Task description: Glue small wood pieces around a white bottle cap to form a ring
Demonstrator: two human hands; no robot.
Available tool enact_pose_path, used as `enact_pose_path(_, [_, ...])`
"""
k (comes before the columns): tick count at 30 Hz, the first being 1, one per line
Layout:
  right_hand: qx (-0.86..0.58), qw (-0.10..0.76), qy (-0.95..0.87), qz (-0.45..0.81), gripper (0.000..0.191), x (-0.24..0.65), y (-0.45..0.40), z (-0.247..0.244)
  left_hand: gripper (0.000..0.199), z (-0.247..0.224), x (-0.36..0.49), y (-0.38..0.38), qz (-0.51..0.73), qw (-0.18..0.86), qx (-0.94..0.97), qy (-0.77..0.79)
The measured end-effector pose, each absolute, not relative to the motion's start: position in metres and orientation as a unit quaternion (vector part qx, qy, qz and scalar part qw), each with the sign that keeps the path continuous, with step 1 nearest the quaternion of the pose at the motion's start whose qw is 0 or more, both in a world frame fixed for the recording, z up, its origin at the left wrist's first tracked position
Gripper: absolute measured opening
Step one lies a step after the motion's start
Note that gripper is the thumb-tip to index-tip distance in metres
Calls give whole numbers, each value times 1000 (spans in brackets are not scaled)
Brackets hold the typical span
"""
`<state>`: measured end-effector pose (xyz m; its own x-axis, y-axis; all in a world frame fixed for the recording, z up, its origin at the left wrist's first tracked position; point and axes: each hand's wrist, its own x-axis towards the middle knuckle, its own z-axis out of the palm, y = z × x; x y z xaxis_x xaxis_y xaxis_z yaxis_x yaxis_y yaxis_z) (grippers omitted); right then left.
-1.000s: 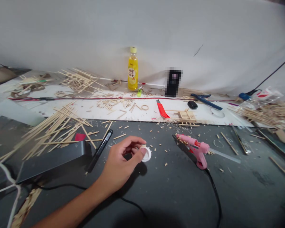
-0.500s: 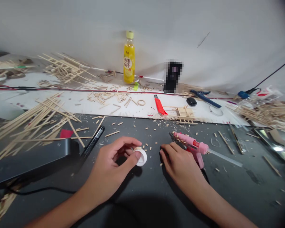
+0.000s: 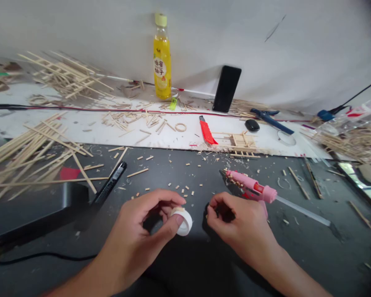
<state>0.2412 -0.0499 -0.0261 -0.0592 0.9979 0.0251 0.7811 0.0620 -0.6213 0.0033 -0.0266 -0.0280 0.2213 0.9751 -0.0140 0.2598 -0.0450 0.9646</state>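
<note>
The left hand (image 3: pixel 142 227) clamps a white ring (image 3: pixel 188 222), wood (image 3: pixel 179 209) already at its rim; right hand (image 3: pixel 241 218) pinched, contents unclear; chips (image 3: pixel 187 187) lie loose beyond.

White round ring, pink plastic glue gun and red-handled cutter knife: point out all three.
White round ring (image 3: pixel 188 225), head view: on its right-hand wall.
Pink plastic glue gun (image 3: pixel 247 182), head view: on its barrel.
Red-handled cutter knife (image 3: pixel 207 132), head view: on its handle.

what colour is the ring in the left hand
The ring is white, seen best in the head view.
</note>
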Motion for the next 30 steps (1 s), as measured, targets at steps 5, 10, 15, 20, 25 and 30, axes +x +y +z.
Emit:
enact_pose_path(5, [-556,387,-546,494,10,233,-57,-10,12,-29,2,-31,365,471,654,467])
enact_pose_path(10, [-468,473,-365,651,15,223,-60,-13,13,-30,3,-36,367,453,686,436])
enact_pose_path(15, [-444,490,-287,693,22,219,-58,-20,7,-28,3,-37,370,415,705,441])
enact_pose_path(20, [-436,483,-283,705,24,218,-58,-21,4,-26,2,-35,366,379,726,442])
enact_pose_path(25, [-460,482,-324,671,17,216,-61,-22,12,-26,3,-33,368,347,757,413])
enact_pose_path(30, [-457,476,-318,681,15,215,-63,-26,18,-26,6,-33,395,303,777,386])
